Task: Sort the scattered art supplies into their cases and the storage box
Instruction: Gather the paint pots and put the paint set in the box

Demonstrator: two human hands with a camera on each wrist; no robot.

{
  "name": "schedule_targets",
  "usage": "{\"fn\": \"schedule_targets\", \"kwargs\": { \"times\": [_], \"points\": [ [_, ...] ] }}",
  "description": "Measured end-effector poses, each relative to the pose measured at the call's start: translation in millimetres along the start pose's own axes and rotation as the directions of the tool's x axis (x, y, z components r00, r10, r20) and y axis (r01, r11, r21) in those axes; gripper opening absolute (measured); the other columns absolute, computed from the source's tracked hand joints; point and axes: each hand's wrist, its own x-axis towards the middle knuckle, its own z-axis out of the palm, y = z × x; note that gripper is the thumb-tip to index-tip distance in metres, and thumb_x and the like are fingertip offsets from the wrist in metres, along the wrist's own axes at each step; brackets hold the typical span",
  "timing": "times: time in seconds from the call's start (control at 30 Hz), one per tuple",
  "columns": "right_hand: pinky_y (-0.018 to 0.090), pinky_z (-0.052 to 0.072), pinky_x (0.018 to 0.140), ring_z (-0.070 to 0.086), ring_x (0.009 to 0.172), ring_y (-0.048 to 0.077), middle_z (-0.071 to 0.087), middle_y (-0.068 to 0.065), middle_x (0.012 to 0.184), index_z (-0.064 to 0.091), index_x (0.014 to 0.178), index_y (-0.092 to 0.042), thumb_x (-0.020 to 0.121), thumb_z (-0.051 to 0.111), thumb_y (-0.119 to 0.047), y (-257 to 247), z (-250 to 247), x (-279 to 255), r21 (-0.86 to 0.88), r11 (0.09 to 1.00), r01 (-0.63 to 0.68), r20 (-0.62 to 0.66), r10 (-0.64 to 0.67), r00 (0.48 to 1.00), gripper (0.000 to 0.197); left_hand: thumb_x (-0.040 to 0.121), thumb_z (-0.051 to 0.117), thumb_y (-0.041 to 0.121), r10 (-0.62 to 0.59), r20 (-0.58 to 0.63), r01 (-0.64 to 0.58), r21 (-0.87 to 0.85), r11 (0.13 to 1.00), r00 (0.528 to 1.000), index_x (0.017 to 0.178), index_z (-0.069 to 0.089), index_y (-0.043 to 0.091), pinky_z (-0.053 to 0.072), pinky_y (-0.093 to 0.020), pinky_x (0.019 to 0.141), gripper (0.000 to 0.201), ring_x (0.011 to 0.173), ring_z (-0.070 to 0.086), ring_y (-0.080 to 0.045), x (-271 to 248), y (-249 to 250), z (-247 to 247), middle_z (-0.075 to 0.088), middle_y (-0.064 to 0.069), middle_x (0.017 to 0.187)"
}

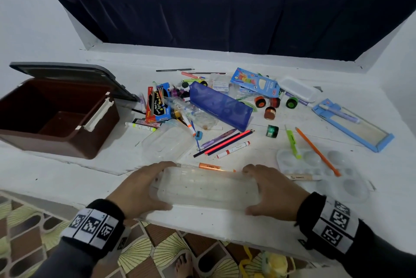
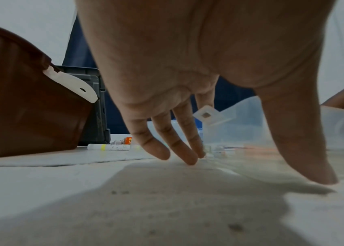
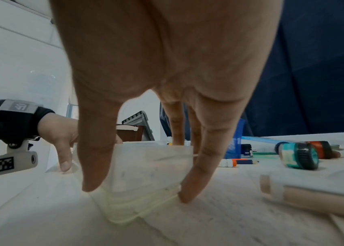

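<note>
A clear plastic case point(image 1: 207, 187) lies lengthwise at the near edge of the white table point(image 1: 67, 178). My left hand point(image 1: 158, 185) grips its left end, thumb on the near side and fingers on the far side. My right hand point(image 1: 249, 190) grips the right end the same way. In the left wrist view the left hand point(image 2: 257, 169) straddles the translucent case point(image 2: 242, 158). In the right wrist view the right hand point(image 3: 138, 193) pinches the case point(image 3: 145, 166). The brown storage box point(image 1: 56, 145) stands open at the left. Scattered supplies fill the table's middle.
Just behind the case lie an orange marker point(image 1: 209, 167) and a wooden brush point(image 1: 304, 178). A white palette point(image 1: 326, 176) sits to the right, a second clear case point(image 1: 166, 142) and a blue pencil case point(image 1: 220, 104) further back. Paint pots point(image 1: 272, 130) and pencils point(image 1: 225, 142) lie between.
</note>
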Motion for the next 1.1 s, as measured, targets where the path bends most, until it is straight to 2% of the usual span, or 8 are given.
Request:
{"fn": "schedule_targets", "kwargs": {
  "times": [0.13,0.3,0.43,0.57,0.73,0.9,1.03,1.1],
  "points": [
    [0.025,0.040,0.094,0.042,0.103,0.006,0.046,-0.011,0.127,0.035,0.142,-0.031,0.066,0.079,-0.056,0.6,-2.1,0.8,0.008,1.000,0.007,-0.002,-0.007,1.000,0.091,0.052,0.094,0.043,-0.001,0.015,0.001,-0.005,1.000,1.000,0.122,0.044,0.059,0.036,-0.009,0.089,0.087,0.110,0.047,0.012,3.2,-5.9,0.0,0.054,0.034,0.119],
    [0.027,0.038,0.102,0.041,0.113,0.007,0.044,-0.012,0.134,0.030,0.148,-0.032,0.067,0.078,-0.059,-0.9,3.5,3.0,0.020,1.000,0.009,-0.013,-0.009,1.000,0.098,0.044,0.095,0.049,-0.033,0.018,0.032,0.042,0.999,0.999,0.123,0.054,0.048,0.044,-0.022,0.090,0.089,0.104,0.053,0.006,9.4,-3.3,-7.1,0.060,0.030,0.112],
    [0.026,0.039,0.099,0.041,0.106,0.005,0.043,-0.009,0.131,0.032,0.148,-0.029,0.070,0.079,-0.056,-1.3,0.1,13.7,0.036,0.999,0.018,-0.041,-0.016,0.999,0.095,0.045,0.097,0.044,-0.080,-0.008,0.080,0.072,0.994,0.997,0.124,0.054,0.046,0.039,-0.008,0.082,0.090,0.099,0.055,0.001,19.2,-3.0,-12.8,0.059,0.030,0.107],
    [0.029,0.044,0.091,0.052,0.104,0.014,0.039,-0.005,0.131,0.034,0.147,-0.027,0.070,0.079,-0.054,-1.1,-11.7,36.5,-0.023,0.999,-0.024,-0.078,0.022,0.997,0.094,0.049,0.096,0.043,-0.172,-0.052,0.176,0.094,0.980,0.984,0.133,0.049,0.049,0.047,-0.025,0.085,0.097,0.095,0.057,-0.012,41.1,2.3,-20.0,0.060,0.014,0.106],
    [0.034,0.044,0.098,0.050,0.118,0.019,0.041,-0.003,0.133,0.031,0.147,-0.025,0.070,0.077,-0.058,-3.5,-16.4,49.9,-0.080,0.995,-0.053,-0.040,0.050,0.998,0.096,0.053,0.094,0.047,-0.201,-0.011,0.200,0.175,0.964,0.979,0.141,0.043,0.050,0.048,-0.024,0.085,0.102,0.090,0.058,-0.010,61.7,5.0,-31.8,0.063,0.010,0.111],
    [0.031,0.045,0.093,0.052,0.111,0.017,0.046,-0.001,0.129,0.036,0.140,-0.023,0.071,0.078,-0.058,-11.9,-24.4,54.1,-0.191,0.979,-0.065,0.011,0.068,0.998,0.088,0.058,0.094,0.036,-0.171,0.014,0.167,0.148,0.975,0.985,0.147,0.040,0.043,0.045,-0.019,0.086,0.105,0.093,0.060,-0.008,63.4,6.7,-29.9,0.065,0.007,0.118],
    [0.034,0.044,0.098,0.050,0.115,0.017,0.049,-0.002,0.131,0.038,0.138,-0.024,0.068,0.079,-0.059,-15.2,-27.5,56.1,-0.205,0.974,-0.094,0.022,0.101,0.995,0.089,0.063,0.089,0.047,-0.136,0.057,0.119,0.238,0.964,0.989,0.152,0.031,0.040,0.051,-0.032,0.092,0.106,0.104,0.061,-0.013,64.6,7.1,-31.0,0.064,0.007,0.124],
    [0.036,0.044,0.099,0.050,0.116,0.017,0.050,-0.003,0.132,0.036,0.140,-0.026,0.067,0.079,-0.061,-15.2,-27.2,55.3,-0.179,0.976,-0.121,0.027,0.128,0.991,0.091,0.063,0.085,0.059,-0.130,0.099,0.104,0.229,0.968,0.987,0.151,0.029,0.045,0.053,-0.032,0.087,0.106,0.096,0.061,-0.009,62.9,5.0,-37.5,0.064,0.011,0.116]
  ]
}}
